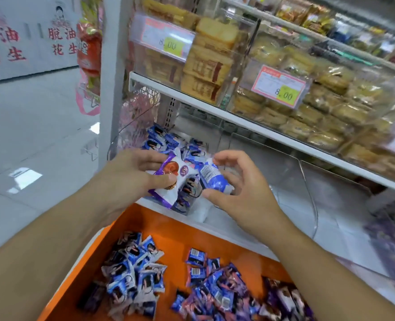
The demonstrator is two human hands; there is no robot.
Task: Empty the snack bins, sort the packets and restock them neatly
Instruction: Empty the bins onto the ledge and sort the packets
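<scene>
Hands were both raised at the front edge of the lower shelf, over the near rim of a clear bin (307, 181). The left hand (131, 172) gripped a white-and-purple packet (168, 181), fingers curled over its top and thumb pressed on its face, forearm running in from the lower left. The right hand (238, 188) had its fingers and thumb curled around a blue-and-white packet (211, 178) (barcode side up), touching it at top and bottom. Further blue packets (166, 140) lay heaped in the bin's back left corner.

Below the shelf edge, an orange tray (168, 228) carried two loose piles: one (134, 274) toward its left side, another (226, 293) toward its right, mixed blue and purple.

Upper shelf bins (215, 66) held wrapped cakes. Two price tags (164, 40) (282, 88) read "8.00" on yellow-green patches; the smaller print was illegible. Red characters "脱油花生" appeared on the wall panel (62, 42) at the far left.
</scene>
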